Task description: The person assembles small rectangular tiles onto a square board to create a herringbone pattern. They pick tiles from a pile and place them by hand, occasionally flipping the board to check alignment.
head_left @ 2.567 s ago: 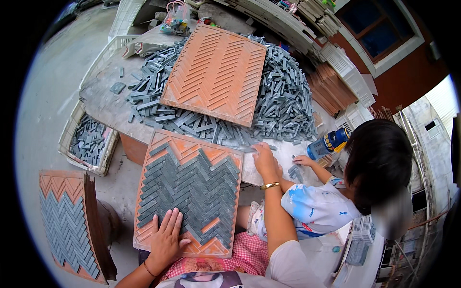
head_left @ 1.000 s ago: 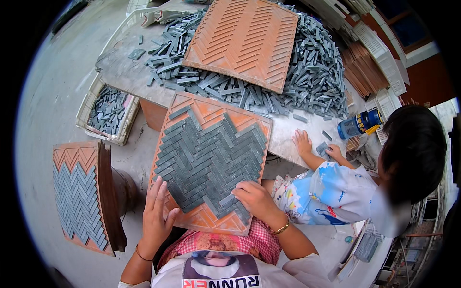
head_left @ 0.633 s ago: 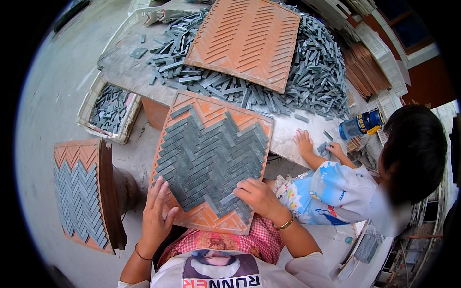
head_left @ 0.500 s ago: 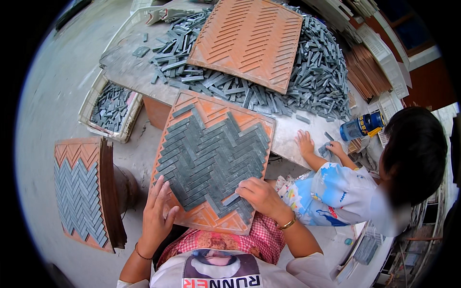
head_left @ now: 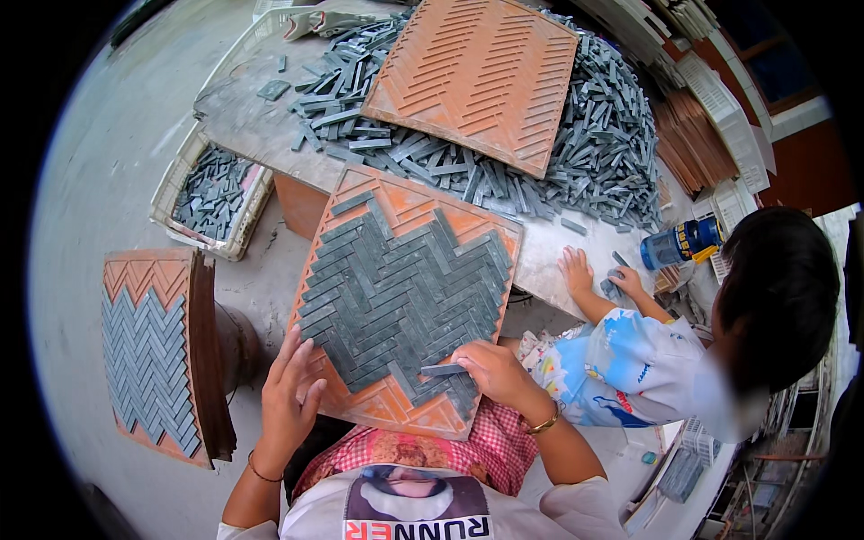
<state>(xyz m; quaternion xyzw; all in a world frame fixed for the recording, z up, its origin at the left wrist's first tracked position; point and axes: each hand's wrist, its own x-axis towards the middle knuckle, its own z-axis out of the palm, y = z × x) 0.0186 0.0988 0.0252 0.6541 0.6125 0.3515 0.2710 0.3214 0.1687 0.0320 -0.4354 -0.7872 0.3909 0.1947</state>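
An orange grooved mould tray (head_left: pixel 360 392) rests tilted across my lap, its far side against the table. Dark grey stone strips (head_left: pixel 396 288) fill most of it in a herringbone pattern, with orange grooves bare at the near and far ends. My right hand (head_left: pixel 490 371) pinches one grey stone strip (head_left: pixel 441 369) just above the tray's near right part. At the near left edge, my left hand (head_left: pixel 292 382) has its fingers apart and holds nothing. Whether its fingertips touch the tray I cannot tell.
A heap of loose strips (head_left: pixel 603 135) covers the table, with an empty orange mould tray (head_left: pixel 477 81) on top. A crate of strips (head_left: pixel 216 193) is at left, above a stack of trays (head_left: pixel 153 360). Another person (head_left: pixel 630 360) handles pieces at right, near a blue bottle (head_left: pixel 679 245).
My right hand has shifted slightly right, and the strip in its fingers now lies more level. My left hand stays nearly in place.
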